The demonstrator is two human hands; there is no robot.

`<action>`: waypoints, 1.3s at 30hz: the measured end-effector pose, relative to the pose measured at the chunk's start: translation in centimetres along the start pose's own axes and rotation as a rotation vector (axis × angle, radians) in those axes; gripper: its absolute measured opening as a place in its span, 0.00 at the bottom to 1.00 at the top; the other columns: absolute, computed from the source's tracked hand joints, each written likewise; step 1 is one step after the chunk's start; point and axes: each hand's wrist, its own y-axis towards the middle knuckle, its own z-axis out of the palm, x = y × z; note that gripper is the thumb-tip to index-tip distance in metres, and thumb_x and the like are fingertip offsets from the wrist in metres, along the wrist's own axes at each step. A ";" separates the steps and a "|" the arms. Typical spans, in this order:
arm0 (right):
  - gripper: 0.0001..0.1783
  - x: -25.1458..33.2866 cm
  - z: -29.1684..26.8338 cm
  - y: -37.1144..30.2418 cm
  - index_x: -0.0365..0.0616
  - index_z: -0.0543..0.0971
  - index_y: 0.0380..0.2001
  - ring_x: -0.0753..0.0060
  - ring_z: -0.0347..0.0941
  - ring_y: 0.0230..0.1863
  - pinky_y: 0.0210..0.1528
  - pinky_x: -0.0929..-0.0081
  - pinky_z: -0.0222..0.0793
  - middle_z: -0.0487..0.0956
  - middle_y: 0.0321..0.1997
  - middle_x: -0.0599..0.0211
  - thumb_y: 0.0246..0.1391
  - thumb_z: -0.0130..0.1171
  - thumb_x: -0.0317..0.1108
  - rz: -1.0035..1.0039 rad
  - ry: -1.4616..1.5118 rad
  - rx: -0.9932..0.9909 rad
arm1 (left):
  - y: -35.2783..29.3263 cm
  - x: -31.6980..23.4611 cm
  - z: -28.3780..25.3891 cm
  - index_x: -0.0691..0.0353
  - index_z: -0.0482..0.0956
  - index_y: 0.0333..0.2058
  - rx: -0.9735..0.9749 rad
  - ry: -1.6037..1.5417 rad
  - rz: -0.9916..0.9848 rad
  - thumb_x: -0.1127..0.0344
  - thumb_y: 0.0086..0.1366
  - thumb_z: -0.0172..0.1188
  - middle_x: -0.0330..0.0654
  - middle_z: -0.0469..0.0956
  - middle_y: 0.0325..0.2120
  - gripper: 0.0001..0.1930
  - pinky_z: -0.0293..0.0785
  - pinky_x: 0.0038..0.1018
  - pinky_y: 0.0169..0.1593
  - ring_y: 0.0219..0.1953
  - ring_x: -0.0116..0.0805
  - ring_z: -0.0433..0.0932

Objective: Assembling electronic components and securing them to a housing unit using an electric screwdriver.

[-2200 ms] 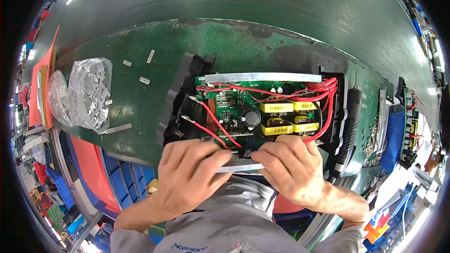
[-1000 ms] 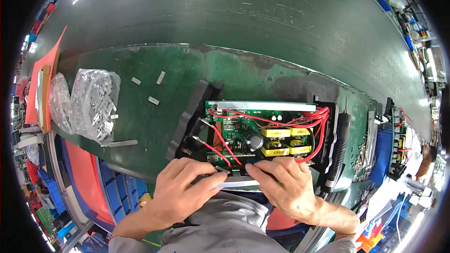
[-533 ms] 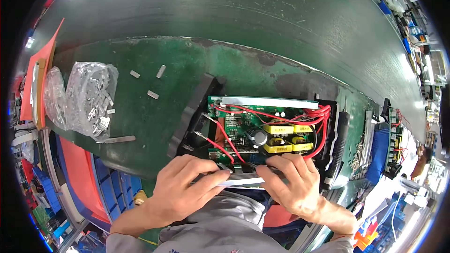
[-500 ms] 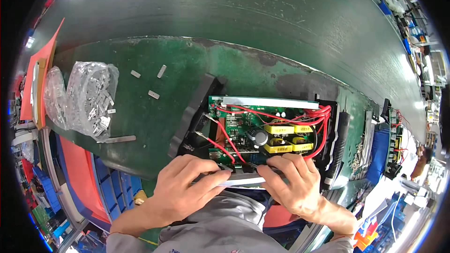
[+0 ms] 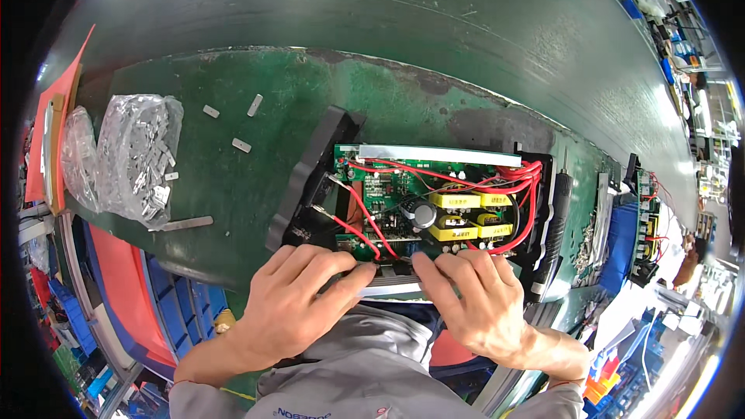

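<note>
A green circuit board [image 5: 376, 185] with red wires, yellow transformers [image 5: 454, 229] and a round capacitor [image 5: 424, 216] sits between black end panels, the left panel [image 5: 314, 163] leaning outward. Along its near side runs a ribbed grey metal strip [image 5: 394, 289]. My left hand [image 5: 299, 299] is closed on the left part of this near edge, thumb close to the ends of two red wires. My right hand [image 5: 479, 295] grips the same edge further right, fingers bent over the board and the index fingertip by the strip. The undersides of both grips are hidden.
Left on the green bench are a clear bag [image 5: 140, 159] of small metal plates, several loose plates [image 5: 241, 145] and a flat metal strip [image 5: 186, 223]. A black-handled screwdriver [image 5: 554, 225] lies beside the right panel. Another wired board [image 5: 645, 217] stands farther right, past a blue piece [image 5: 619, 242].
In the picture, the board and bench have shifted slightly up and left. My fingers have moved a little further over the board's near edge, and the right fingers are bent closer to it.
</note>
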 end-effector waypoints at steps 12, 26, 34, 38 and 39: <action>0.24 -0.3 0.3 0.1 0.39 0.84 0.48 0.65 0.78 0.40 0.37 0.67 0.70 0.81 0.44 0.65 0.43 0.70 0.33 0.001 0.055 0.003 | 1.8 -0.4 -0.2 0.58 0.85 0.46 0.035 -0.034 0.021 0.63 0.52 0.77 0.36 0.77 0.38 0.22 0.72 0.33 0.36 0.36 0.36 0.78; 0.28 0.1 1.2 0.0 0.40 0.85 0.49 0.65 0.77 0.44 0.43 0.67 0.71 0.80 0.45 0.66 0.40 0.65 0.32 0.024 0.075 -0.035 | 1.4 0.5 -0.8 0.60 0.85 0.46 0.088 0.058 0.071 0.66 0.51 0.74 0.36 0.78 0.38 0.21 0.73 0.33 0.38 0.39 0.36 0.78; 0.26 0.0 1.1 0.2 0.41 0.85 0.46 0.65 0.77 0.43 0.44 0.67 0.73 0.80 0.43 0.67 0.38 0.65 0.32 -0.059 0.087 -0.031 | 6.5 1.4 -0.1 0.58 0.87 0.35 0.073 -0.097 0.098 0.70 0.48 0.77 0.35 0.76 0.31 0.13 0.73 0.34 0.35 0.32 0.37 0.76; 0.26 -0.3 2.2 -0.2 0.39 0.85 0.45 0.64 0.77 0.43 0.43 0.67 0.74 0.80 0.43 0.65 0.37 0.65 0.32 -0.125 0.102 -0.088 | 6.2 1.7 0.3 0.57 0.87 0.33 0.043 -0.099 0.077 0.70 0.48 0.78 0.35 0.75 0.31 0.12 0.73 0.33 0.34 0.32 0.37 0.75; 0.24 -0.4 2.3 -0.3 0.38 0.84 0.44 0.65 0.76 0.43 0.44 0.69 0.74 0.79 0.42 0.65 0.40 0.64 0.32 -0.140 0.091 -0.111 | 6.3 1.7 0.3 0.57 0.87 0.33 0.045 -0.115 0.080 0.70 0.48 0.77 0.35 0.75 0.31 0.12 0.72 0.33 0.34 0.32 0.36 0.75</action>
